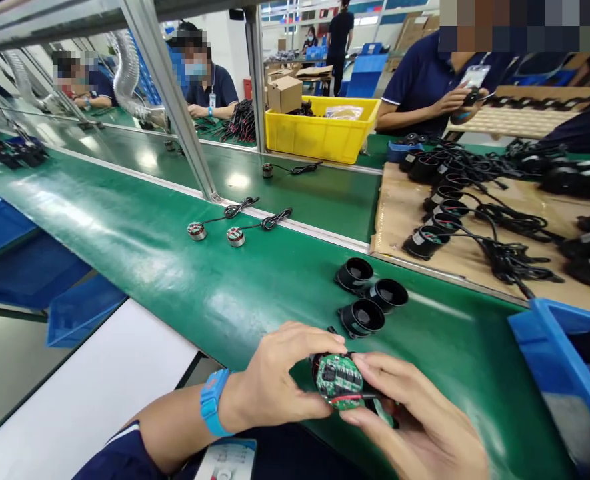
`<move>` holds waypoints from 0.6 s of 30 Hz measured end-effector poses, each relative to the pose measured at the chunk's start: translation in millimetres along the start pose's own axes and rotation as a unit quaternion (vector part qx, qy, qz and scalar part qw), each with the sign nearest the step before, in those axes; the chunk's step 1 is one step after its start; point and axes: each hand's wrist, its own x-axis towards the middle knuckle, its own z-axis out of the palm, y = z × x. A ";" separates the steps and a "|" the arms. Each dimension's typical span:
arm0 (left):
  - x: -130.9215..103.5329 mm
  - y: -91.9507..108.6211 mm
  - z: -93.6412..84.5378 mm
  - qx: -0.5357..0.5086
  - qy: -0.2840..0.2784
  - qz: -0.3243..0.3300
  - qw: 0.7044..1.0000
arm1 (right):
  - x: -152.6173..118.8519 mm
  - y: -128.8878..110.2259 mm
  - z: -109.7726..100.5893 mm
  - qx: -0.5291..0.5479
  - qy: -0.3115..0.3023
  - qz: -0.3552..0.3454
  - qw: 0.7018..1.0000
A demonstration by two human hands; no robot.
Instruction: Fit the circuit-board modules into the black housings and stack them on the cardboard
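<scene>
My left hand (275,377) and my right hand (419,417) are both closed at the front edge of the green work surface. Between their fingertips is a round green circuit board (341,380), its component side tilted up, with red and black wires across its lower part. My left thumb and forefinger grip its left rim; the right fingers press its right side. A second green edge (385,412) shows under my right fingers, mostly hidden. Just beyond the hands, three black round housings (362,318) stand with their openings up.
Two small motors with coiled black cables (235,236) lie left of centre. At right are a blue bin (549,347) and a cardboard sheet (395,220) with several cabled black housings. A yellow bin (315,137) and metal post (175,100) stand beyond. Co-workers sit across.
</scene>
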 end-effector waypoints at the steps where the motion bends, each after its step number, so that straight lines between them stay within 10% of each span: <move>1: 0.3 0.0 2.3 0.008 -0.002 0.018 1.000 | -4.4 1.7 -0.6 -0.010 0.005 -0.007 1.000; 18: -5.8 -2.7 16.9 0.073 -0.037 0.068 0.994 | -42.5 5.5 16.6 -0.011 0.066 0.022 0.998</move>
